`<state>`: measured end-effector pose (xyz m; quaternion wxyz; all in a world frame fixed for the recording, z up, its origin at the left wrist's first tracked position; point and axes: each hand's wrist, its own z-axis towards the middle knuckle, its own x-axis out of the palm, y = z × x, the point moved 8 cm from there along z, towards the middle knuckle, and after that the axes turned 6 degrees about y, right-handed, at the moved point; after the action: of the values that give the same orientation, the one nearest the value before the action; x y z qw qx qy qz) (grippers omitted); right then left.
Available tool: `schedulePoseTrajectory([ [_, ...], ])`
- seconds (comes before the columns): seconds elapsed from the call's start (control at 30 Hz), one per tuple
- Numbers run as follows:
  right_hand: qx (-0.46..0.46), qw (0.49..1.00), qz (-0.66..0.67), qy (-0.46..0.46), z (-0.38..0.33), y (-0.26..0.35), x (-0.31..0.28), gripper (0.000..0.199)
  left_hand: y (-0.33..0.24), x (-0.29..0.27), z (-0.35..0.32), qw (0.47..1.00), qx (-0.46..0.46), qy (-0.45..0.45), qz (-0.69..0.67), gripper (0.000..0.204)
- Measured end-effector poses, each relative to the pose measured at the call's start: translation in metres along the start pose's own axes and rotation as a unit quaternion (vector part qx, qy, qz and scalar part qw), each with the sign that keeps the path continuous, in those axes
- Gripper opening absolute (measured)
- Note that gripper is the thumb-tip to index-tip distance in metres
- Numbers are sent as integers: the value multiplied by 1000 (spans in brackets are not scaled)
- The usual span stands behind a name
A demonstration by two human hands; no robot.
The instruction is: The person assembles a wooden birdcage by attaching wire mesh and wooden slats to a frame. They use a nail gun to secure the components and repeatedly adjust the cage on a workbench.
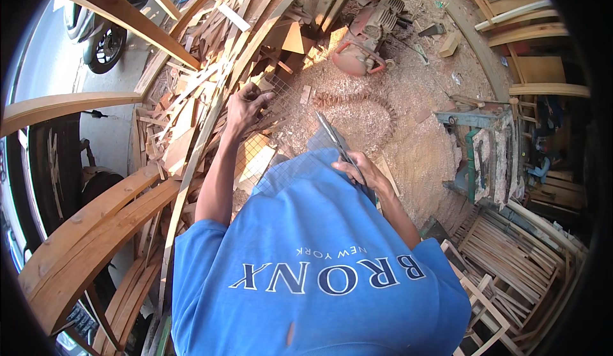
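Right hand [362, 167], centre frame, has its grip closed around the lower end of metal shears [338, 144]; their long axis runs diagonally, blades pointing toward upper left, beyond the grip. Left hand [246, 106], left of centre, pinches the wire mesh sheet [262, 148] amid wood offcuts [191, 94].

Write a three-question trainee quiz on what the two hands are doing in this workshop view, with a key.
1. True or false: the left hand grips the wire mesh sheet.
2. What does the right hand hold? A) metal shears B) a hammer C) a paintbrush
3. What covers the floor ahead of the hands?

Key: 1 true. 2 A. 3 Sawdust and wood shavings.
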<state>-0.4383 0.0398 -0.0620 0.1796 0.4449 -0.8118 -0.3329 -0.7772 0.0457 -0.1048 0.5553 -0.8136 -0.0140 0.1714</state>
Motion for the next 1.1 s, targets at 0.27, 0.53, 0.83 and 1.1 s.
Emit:
schedulePoseTrajectory([
  [0.27, -25, 991, -120, 61, 23, 7, -1, 52, 8, -18, -16, 999, -16, -14, 33, 39],
  [0.53, -50, 984, -166, 47, 43, 21, 5, 52, 12, -38, -15, 998, -19, -45, 39, 38],
  [0.83, -141, 940, -299, 80, 105, 76, -18, 51, 34, -69, 14, 992, -65, -97, 49, 43],
  [1.1, -45, 950, -243, 188, 159, 128, -57, 49, 19, -88, 61, 986, -113, -123, -18, 37],
])
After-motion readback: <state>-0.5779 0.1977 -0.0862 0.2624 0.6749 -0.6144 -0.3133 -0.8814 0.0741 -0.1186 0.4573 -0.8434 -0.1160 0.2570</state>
